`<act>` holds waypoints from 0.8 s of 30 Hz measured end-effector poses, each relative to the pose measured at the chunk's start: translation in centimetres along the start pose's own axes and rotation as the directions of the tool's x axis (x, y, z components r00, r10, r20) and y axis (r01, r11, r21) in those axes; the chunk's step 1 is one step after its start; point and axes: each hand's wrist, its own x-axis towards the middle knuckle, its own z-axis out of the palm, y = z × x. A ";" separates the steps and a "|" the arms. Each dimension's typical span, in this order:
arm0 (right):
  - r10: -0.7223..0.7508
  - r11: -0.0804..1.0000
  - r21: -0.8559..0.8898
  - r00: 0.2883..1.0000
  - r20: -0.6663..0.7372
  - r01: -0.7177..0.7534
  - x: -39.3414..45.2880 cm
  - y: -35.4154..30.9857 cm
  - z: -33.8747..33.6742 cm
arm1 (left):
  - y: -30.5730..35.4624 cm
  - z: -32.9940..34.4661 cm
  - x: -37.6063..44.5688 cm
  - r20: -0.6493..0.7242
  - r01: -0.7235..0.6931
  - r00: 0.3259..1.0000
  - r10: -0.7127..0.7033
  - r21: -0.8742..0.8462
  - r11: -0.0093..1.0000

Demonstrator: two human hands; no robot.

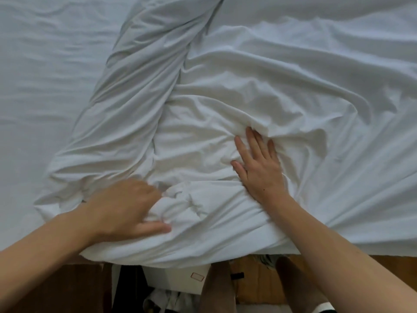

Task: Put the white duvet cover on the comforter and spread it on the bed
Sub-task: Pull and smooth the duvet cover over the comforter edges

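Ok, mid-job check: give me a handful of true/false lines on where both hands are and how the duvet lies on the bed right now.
1. The right hand lies flat on the white duvet with its fingers spread. True.
2. The left hand is lifted clear of the fabric. False: it is down on a bunched knot of fabric near the bed's near edge, thumb alongside it.
3. The duvet is spread smooth across the whole bed. False: it is creased and bunched, with a long rolled fold running away from the person.
4. Bare sheet shows to the left of the duvet. True.
5. Both hands are at the far side of the bed. False: both are near the near edge.
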 end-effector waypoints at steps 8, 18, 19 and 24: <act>0.073 0.995 0.065 0.995 0.074 -0.078 -0.1 -0.1 -0.3 | 0.9 4.6 -11.8 -0.154 0.125 0.978 -0.140 -0.106 0.987; 0.075 0.966 0.258 0.967 -0.242 -0.011 5.7 -1.0 -3.5 | -0.9 -5.5 13.3 -0.580 0.160 0.800 -0.154 -0.041 0.986; 0.050 0.964 0.266 0.955 -0.293 0.031 7.9 -0.4 -3.9 | -2.0 -6.2 16.2 -0.590 0.179 0.793 -0.150 -0.010 0.984; 0.116 0.975 0.218 0.935 -0.335 -0.043 21.3 7.4 -6.0 | -4.7 -10.0 27.0 -0.565 0.181 0.821 -0.079 0.126 0.975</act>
